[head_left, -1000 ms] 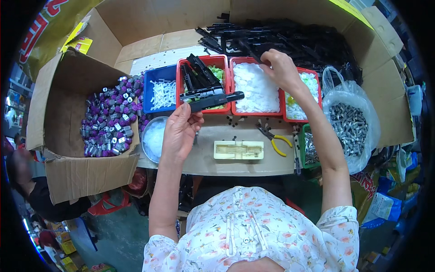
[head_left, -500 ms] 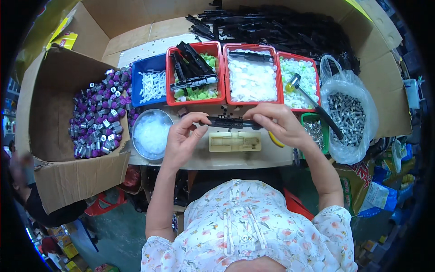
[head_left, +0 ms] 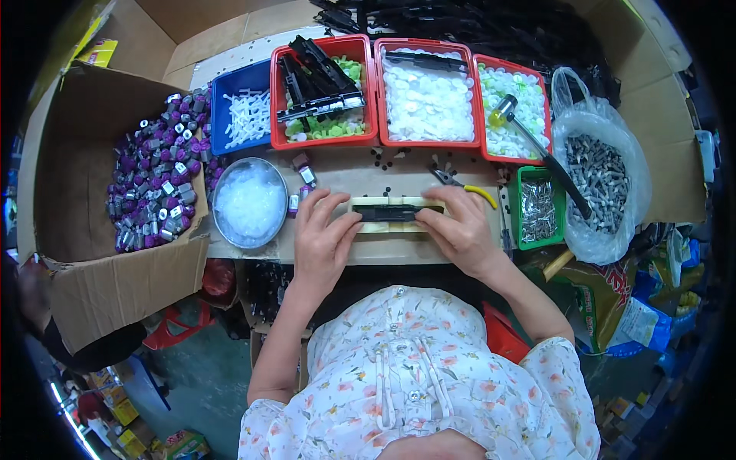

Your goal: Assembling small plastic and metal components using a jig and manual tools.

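Observation:
A long black plastic part (head_left: 388, 214) lies along the hollow of a cream-coloured block (head_left: 395, 202), near the front edge of the table. My left hand (head_left: 322, 234) is closed, thumb and forefinger pinching the part's left end. At its right end, my right hand (head_left: 464, 234) grips the part in the same way. My fingers cover both ends of the block. Just behind my left hand lie a few small metal pieces with purple ends (head_left: 304, 170).
A metal bowl of clear pieces (head_left: 251, 202) and a carton of purple-ended pieces (head_left: 157, 172) stand left. Behind are blue (head_left: 218, 115) and red bins (head_left: 371, 92). Yellow-handled pliers (head_left: 479, 193), a green bin (head_left: 520, 207), a hammer (head_left: 553, 167) and a bag of screws (head_left: 594, 184) are right.
Both hands have brought the black part toward me and down into the cream block. The view has shifted, and the pliers, formerly mostly covered by my right hand, now show.

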Demonstrator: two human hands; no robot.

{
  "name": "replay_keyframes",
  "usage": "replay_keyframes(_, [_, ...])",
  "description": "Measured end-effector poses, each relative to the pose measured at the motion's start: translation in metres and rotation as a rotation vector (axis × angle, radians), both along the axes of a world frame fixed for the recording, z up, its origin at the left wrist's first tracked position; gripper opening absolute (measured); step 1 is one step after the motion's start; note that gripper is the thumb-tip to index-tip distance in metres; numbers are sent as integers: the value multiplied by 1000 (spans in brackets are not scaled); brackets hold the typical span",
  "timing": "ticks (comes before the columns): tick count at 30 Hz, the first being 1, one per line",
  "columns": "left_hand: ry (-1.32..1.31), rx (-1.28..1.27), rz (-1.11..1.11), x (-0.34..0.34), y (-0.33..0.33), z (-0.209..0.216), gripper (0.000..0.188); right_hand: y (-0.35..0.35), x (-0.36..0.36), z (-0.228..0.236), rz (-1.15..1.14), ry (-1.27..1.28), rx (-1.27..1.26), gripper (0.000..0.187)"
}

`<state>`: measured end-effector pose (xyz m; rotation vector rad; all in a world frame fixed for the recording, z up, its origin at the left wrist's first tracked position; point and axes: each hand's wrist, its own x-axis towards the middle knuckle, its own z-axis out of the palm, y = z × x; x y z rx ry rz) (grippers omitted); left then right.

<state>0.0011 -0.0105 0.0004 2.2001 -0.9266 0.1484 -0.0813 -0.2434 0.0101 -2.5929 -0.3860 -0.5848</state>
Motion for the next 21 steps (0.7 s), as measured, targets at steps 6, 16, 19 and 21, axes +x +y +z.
replay_keyframes(6, [-21,-34,34,-3,0,1,17,3,-1,-5,-4,58,-58,21])
replay_keyframes(16, [-171,113,265,48,43,36,13,2,4,12,101,219,-287,20])
replay_keyframes(19, [-237,206,230,54,37,36,10,1,11,21,118,271,-208,17])
replay_keyframes(21, [-282,313,191,55,23,34,9,2,15,28,84,232,-148,17])
